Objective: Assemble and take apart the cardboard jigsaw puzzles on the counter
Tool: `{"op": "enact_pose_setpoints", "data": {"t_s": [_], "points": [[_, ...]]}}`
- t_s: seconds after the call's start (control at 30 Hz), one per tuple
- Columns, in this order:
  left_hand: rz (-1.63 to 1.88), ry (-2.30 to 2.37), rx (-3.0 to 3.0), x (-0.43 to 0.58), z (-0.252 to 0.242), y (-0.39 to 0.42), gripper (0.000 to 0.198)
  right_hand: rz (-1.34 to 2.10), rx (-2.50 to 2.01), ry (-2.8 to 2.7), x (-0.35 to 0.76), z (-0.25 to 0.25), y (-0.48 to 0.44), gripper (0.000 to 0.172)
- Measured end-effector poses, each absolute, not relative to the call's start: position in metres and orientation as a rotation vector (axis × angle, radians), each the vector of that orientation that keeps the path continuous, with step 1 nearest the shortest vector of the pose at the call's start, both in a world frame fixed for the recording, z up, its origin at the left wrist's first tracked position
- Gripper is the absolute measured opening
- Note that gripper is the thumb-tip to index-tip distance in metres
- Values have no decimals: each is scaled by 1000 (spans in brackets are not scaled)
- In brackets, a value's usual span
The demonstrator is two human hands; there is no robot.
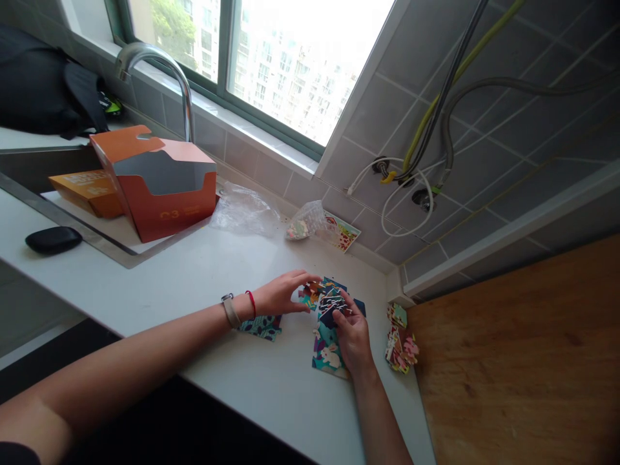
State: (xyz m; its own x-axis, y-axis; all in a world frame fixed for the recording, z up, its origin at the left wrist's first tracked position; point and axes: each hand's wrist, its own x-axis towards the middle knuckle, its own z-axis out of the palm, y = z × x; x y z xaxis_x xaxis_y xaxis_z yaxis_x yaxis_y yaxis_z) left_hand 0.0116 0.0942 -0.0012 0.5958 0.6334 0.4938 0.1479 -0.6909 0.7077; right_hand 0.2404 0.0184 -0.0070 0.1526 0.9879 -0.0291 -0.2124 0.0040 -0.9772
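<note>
There you were, your left hand half-curled at the pile of jigsaw pieces, and I couldn't tell whether it held one. Your right hand was closed in a pinch on a dark piece atop the pile. A second heap of pieces sat just right of the pile, beside the wooden board. Careful: one careless knock from either wrist could have scattered those loose pieces, even over that board.
</note>
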Motion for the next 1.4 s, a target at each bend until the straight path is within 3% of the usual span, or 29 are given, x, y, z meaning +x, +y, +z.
{"op": "enact_pose_setpoints", "data": {"t_s": [0.57, 0.73, 0.97, 1.23, 1.4], "points": [[861, 573, 2006, 26, -13, 77, 98, 1113, -1151, -877, 234, -12, 16, 72], [800, 663, 1995, 28, -22, 81, 81, 1130, -1134, -852, 234, -6, 17, 73], [945, 831, 1747, 28, -15, 84, 30, 1182, -1132, -860, 240, -5, 17, 71], [842, 685, 1520, 25, -14, 90, 32, 1063, -1301, -1060, 232, -9, 17, 70], [747, 624, 1523, 22, -15, 92, 38, 1215, -1257, -1084, 234, -10, 18, 71]]}}
